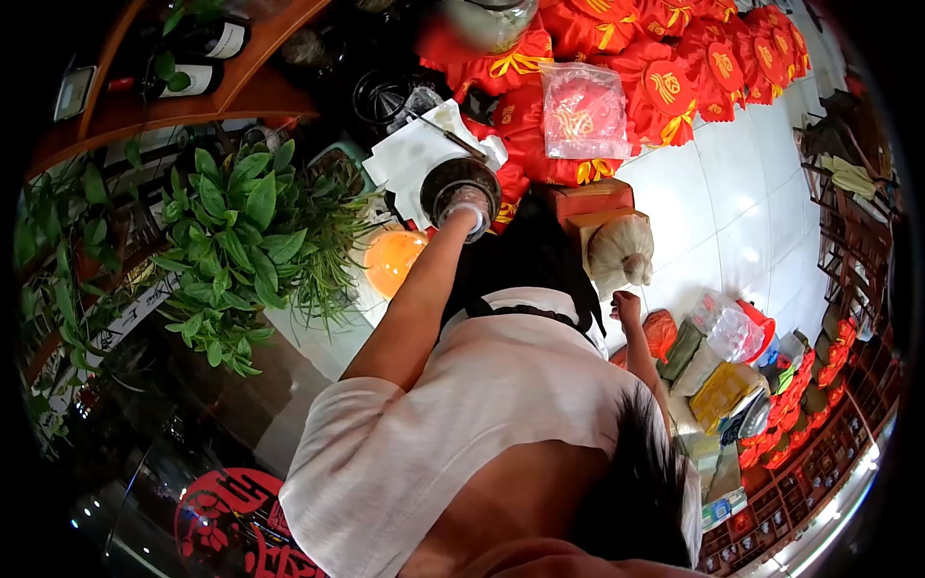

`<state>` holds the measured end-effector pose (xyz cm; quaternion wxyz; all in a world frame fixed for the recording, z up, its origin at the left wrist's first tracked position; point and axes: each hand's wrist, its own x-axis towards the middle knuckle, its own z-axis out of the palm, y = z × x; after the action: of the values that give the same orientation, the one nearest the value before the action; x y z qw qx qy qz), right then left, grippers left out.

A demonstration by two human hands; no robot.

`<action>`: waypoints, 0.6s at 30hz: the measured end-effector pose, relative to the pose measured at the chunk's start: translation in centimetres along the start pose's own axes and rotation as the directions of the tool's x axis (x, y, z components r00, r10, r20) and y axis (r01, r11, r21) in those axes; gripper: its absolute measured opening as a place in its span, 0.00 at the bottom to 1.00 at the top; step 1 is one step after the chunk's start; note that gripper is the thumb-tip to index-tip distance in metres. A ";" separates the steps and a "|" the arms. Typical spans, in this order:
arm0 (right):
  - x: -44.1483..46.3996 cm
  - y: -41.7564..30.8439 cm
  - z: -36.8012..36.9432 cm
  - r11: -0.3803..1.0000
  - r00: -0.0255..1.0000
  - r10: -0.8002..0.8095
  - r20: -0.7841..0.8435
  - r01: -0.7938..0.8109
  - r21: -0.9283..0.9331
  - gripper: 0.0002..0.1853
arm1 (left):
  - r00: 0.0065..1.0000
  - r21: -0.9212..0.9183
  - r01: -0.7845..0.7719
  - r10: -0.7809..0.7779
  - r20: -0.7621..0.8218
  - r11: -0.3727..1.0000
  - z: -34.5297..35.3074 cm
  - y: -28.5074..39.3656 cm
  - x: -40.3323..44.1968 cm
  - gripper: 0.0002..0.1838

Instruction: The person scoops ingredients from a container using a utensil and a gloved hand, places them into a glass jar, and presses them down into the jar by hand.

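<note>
My left hand [468,204] reaches down into a dark round pot [445,179], with something pale around its wrist. Its fingers are too hard to make out against the dark interior. Beneath and behind the pot lie white sheets [400,159], with a thin dark stick [445,130] across them. An orange bowl [393,262] is left of my left forearm. My right hand [626,306] hangs at my right side with its fingers curled in, and nothing shows in it. Just beyond it, a tied pale bag [619,252] sits by a cardboard box [590,200].
Several jars in red cloth with yellow ribbons [667,87] stand ahead, a clear plastic packet [584,111] on top. Leafy plants [231,231] crowd the left, below a wooden shelf [231,96] with bottles. Bags and packages [723,385] lie on the right, beside tiled floor [752,202].
</note>
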<state>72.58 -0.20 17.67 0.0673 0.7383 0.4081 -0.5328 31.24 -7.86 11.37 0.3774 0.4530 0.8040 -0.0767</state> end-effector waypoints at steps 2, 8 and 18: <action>0.5 -0.2 0.2 0.997 0.997 -0.069 -0.016 0.068 -0.034 0.12 | 0.999 0.039 -0.050 0.049 0.025 0.998 -0.6 -0.1 0.0 0.16; 3.6 -3.2 4.4 0.863 0.876 -0.476 0.080 0.483 -0.148 0.09 | 0.924 0.288 -0.366 0.309 0.225 0.885 -3.6 -1.1 -1.0 0.17; -8.4 -22.6 13.9 0.373 0.357 -0.773 0.524 0.924 -0.080 0.10 | 0.964 -0.777 0.268 0.160 0.215 -0.570 -8.0 -1.2 -10.0 0.19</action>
<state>46.35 2.74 26.40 -0.0077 0.2556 0.8025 -0.5391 29.02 -11.57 23.51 0.6619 -0.1887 0.4094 0.5989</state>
